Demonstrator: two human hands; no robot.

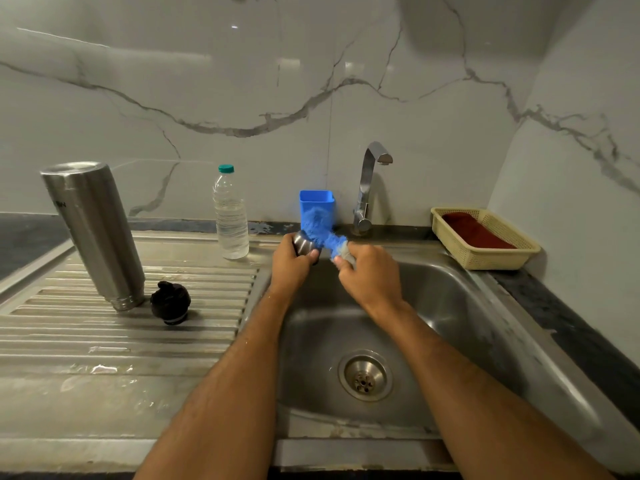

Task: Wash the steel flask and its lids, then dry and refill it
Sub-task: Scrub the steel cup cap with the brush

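The steel flask (90,230) stands upside down on the ribbed drainboard (69,337) at the left, mouth down. A black inner lid (170,302) lies just right of its base. Over the far edge of the sink basin (450,306), my left hand (292,266) grips a small steel cup lid (303,244). My right hand (369,275) holds a blue scrubbing brush (320,226) by its handle end, and the blurred bristles lie against the steel lid.
A clear water bottle (230,216) with a green cap stands behind the drainboard. A blue holder (317,199) sits against the wall beside the tap (369,188), which shows no running water. A cream basket (485,239) with a red cloth (474,230) sits on the right counter.
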